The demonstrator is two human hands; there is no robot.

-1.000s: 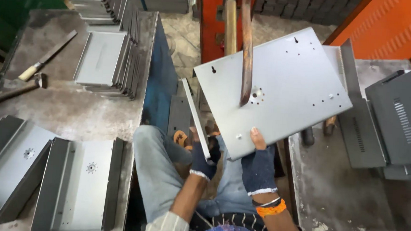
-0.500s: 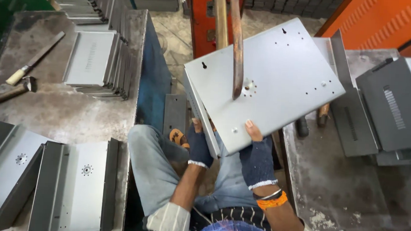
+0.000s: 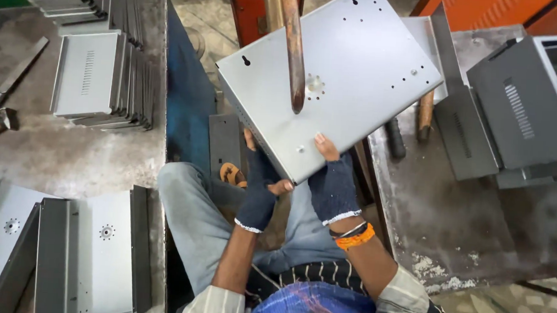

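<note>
Both hands grip one grey sheet-metal panel [image 3: 353, 71] at its near corner. The left hand [image 3: 258, 197], in a dark fingerless glove, closes around the panel's near edge from below, its bare fingertips curled up against the lip. The right hand [image 3: 333, 181], gloved the same way and wearing an orange band at the wrist, pinches the same corner with the thumb lying flat on the top face. The panel is held up over the person's lap, tilted, in the gap between two surfaces, its face dotted with small holes and a round perforated mark near the middle. A rusty brown rod [image 3: 294, 46] hangs down in front of it, its tip over that mark; whether the two touch cannot be told.

On the left surface [image 3: 69, 152] stands a stack of similar grey panels [image 3: 101, 77] on edge, more folded panels [image 3: 64, 247] lie nearer the person, and a file with a wooden handle [image 3: 9, 82] rests toward the far left. On the right surface [image 3: 465, 223] sit dark grey housings with vent slots [image 3: 522, 112], well apart from the hands.
</note>
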